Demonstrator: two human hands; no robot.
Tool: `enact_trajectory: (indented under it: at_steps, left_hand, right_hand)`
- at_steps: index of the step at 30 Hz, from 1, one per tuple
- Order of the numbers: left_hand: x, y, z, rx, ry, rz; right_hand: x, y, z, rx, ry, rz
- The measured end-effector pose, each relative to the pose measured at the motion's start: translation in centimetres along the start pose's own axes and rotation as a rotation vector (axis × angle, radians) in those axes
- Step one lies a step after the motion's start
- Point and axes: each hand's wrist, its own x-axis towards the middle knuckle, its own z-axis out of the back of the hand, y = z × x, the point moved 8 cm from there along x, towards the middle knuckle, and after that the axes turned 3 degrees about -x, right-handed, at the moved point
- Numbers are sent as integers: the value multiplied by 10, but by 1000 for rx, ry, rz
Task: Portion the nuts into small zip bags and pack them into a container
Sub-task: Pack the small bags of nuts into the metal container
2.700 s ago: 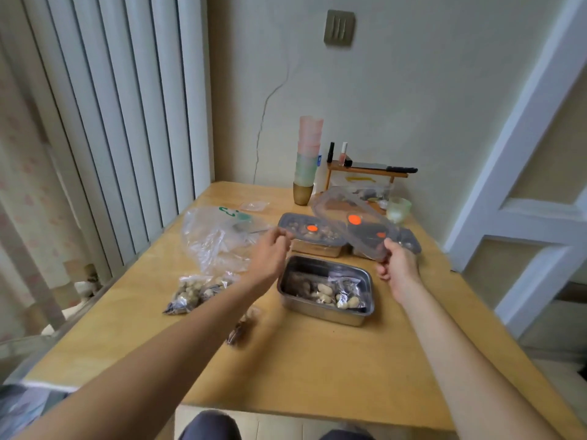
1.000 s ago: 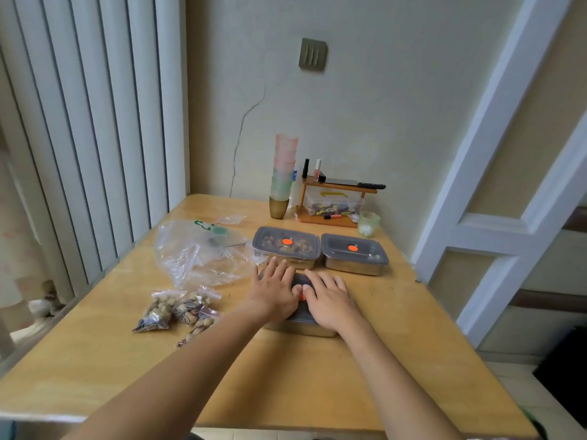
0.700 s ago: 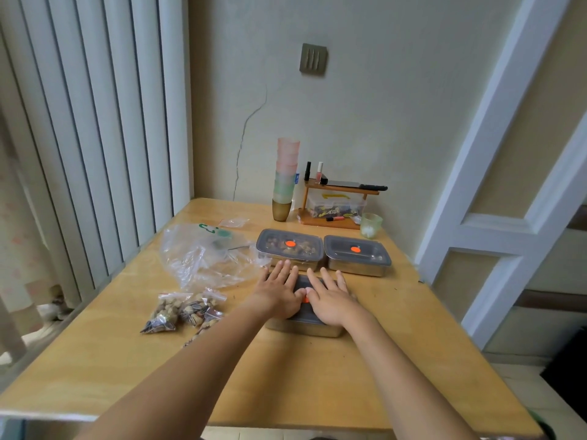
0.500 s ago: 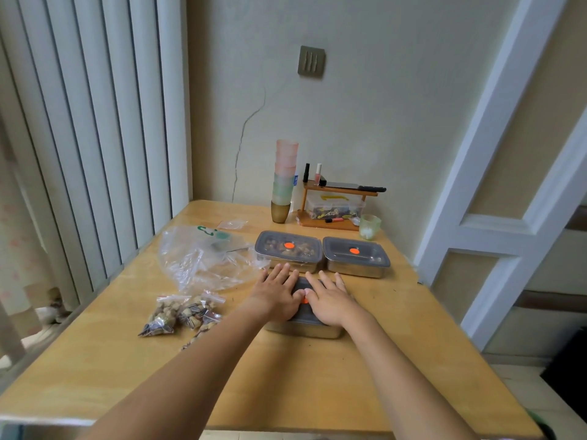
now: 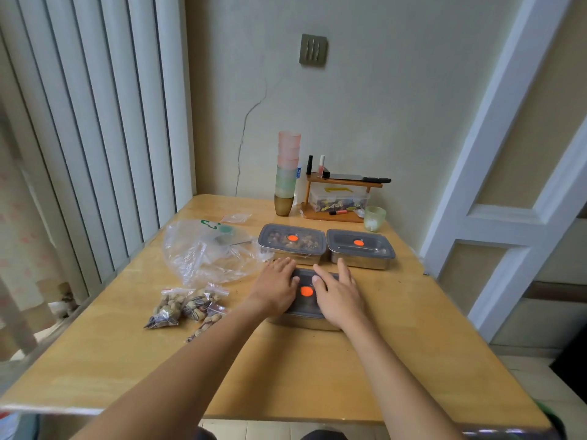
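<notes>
Head view: left hand (image 5: 275, 290) and right hand (image 5: 337, 293), fingers (image 5: 320, 274) flat, press the lid (image 5: 305, 302) onto the near steel container (image 5: 313, 323). Stiff, probably light; lift by its side walls.

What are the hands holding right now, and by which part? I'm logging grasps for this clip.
Nothing is gripped. The left hand and right hand lie flat, fingers straight, pressing on the lid of the nearest steel container, either side of its orange dot.
</notes>
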Motion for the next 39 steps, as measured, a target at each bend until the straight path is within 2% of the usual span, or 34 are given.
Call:
enact_trajectory:
  at_steps: [3,5,6,9,12,16,20,23,26,28,30,32,35,39]
  left_hand:
    - [-11,22,12,-302,-192,238]
    - [-21,37,8,-449,-256,431]
    - [-24,40,6,-482,-275,468]
    - [-26,48,0,-702,-325,525]
    - [-32,46,-4,-989,-360,589]
    - [-32,46,21,-1132,-529,557]
    - [-7,55,51,-1184,-630,475]
    - [20,55,74,-1110,-655,331]
    - [59,56,85,-999,-545,110]
    - [85,66,81,-908,-411,35]
    - [106,79,70,-773,-278,51]
    - [120,88,62,-656,-213,77]
    - [129,87,58,-717,-209,94]
    - [130,87,55,-788,-242,102]
  right_hand:
    - [-6,-15,4,230,-150,-122]
    - [-9,-31,0,519,-201,-267]
    - [-10,-39,-4,681,-214,-342]
    - [-13,-49,-13,945,-249,-437]
    - [-13,-50,-14,1067,-299,-500]
    - [-2,-39,-2,1146,-404,-506]
    - [26,-11,27,1110,-522,-419]
    - [63,15,37,1085,-481,-304]
    - [98,34,30,964,-358,-206]
    - [119,38,26,839,-292,-159]
    - [137,36,20,714,-230,-110]
    - [150,36,15,526,-196,-17]
    - [160,36,8,335,-163,84]
    - [165,25,16,342,-111,147]
